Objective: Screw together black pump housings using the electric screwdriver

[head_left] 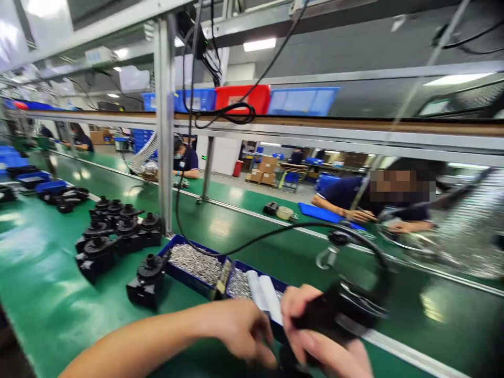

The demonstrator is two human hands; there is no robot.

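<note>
My right hand [326,336] is wrapped round a blurred black electric screwdriver [346,310], whose black cable [275,239] loops up and to the left. Just to its left, my left hand [244,328] has its fingers curled downward; what they hold, if anything, is hidden. A dark part [291,362] shows between the hands at the bottom edge, too blurred to name. Behind my hands are two blue bins of small metal screws, the left bin [189,283] and the right bin [281,286]; white rolls [270,296] lie across the right one.
One black round-topped housing [145,283] stands beside the left bin, with several more [114,231] farther left on the green bench [51,278]. A metal post [164,126] rises behind the bins. Across the bench a co-worker [346,194] bends over a blue tray [318,211].
</note>
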